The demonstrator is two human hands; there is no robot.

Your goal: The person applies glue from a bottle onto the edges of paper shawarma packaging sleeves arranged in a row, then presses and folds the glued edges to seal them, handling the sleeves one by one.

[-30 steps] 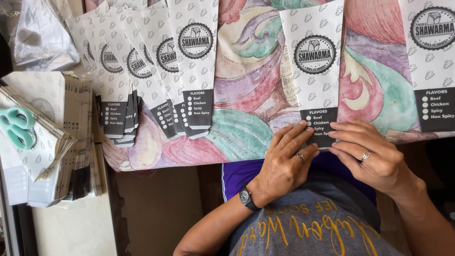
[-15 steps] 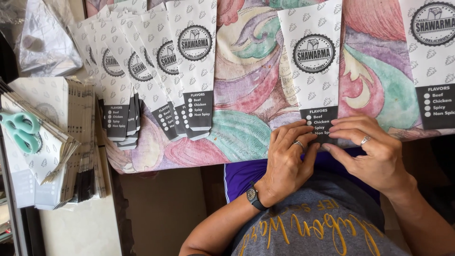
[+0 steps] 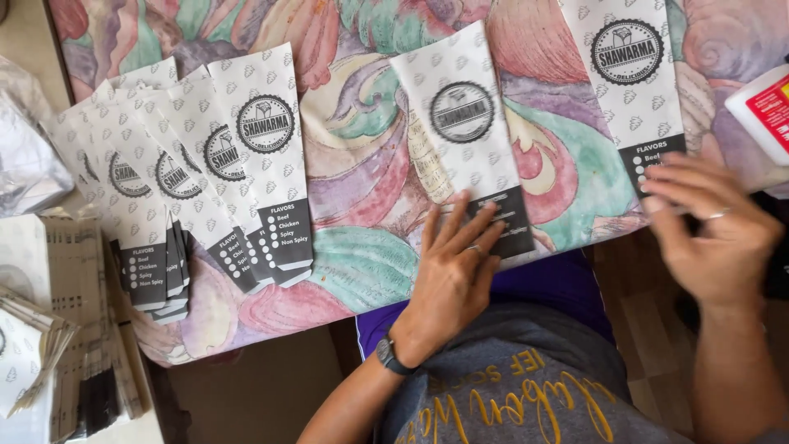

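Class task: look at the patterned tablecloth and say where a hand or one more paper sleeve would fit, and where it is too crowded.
Bare cloth shows between the fanned sleeves and the middle sleeve under the left hand, and between that sleeve and the right sleeve by the right hand. The left side is crowded with overlapping sleeves and stacked paper.

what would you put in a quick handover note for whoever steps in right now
Left hand: flat, fingers spread, pressing the lower end of the middle paper sleeve on the patterned tablecloth.
Right hand: open, blurred, holding nothing, at the dark end of the right paper sleeve.
Done, by the look of it: fanned row of sleeves at left.
Left: the middle and right sleeves lie single and apart from the fan; flat stack of sheets at far left.
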